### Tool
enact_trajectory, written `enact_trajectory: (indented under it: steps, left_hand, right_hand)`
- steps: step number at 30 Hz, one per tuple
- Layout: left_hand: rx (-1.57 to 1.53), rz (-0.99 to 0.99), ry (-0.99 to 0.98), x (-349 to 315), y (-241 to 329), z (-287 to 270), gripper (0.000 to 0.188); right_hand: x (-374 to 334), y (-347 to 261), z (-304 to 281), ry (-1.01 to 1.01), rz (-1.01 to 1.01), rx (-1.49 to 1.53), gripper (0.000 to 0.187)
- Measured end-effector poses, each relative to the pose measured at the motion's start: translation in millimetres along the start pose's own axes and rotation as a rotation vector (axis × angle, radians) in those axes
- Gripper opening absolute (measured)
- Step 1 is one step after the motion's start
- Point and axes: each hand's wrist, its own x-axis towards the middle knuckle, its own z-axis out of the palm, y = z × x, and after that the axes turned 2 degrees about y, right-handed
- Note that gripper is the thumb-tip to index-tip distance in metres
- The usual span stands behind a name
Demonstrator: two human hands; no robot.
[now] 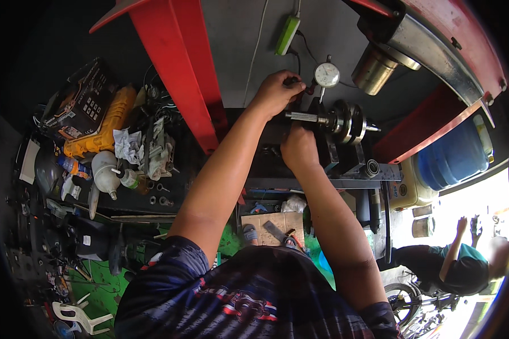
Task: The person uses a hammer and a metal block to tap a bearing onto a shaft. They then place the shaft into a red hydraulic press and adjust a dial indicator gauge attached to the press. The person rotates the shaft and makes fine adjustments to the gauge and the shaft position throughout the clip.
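A crankshaft [348,121] lies level across a dark support on the bench, its splined end pointing left. Above it stands a round white-faced dial gauge [327,74], its stem reaching down toward the shaft. My left hand [274,95] is closed, fingers pinching a dark part of the gauge's stand just left of the dial. Below the splined shaft end, my right hand [300,148] is curled shut; its fingers are hidden behind its back, so what it grips cannot be made out. A bearing ring [371,168] sits at the bench's right front.
Red press frame posts [178,62] rise left and right, with a metal cylinder [372,70] overhead at right. A bench at left holds a yellow case [104,127], bottles and rags. A blue water jug [452,158] stands right; a person [455,265] works beyond.
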Motion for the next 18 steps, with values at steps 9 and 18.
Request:
enact_trajectory:
  steps: [9,18]
  left_hand:
    - [-0.03,-0.056,-0.031,3,1,-2,0.025]
    - [0.171,0.063,-0.08,-10,6,-15,0.044]
  right_hand:
    - [6,-18,-24,-0.201,-0.037,-0.368,0.021]
    - [-48,4,-133,0.482,-0.325,-0.288,0.054]
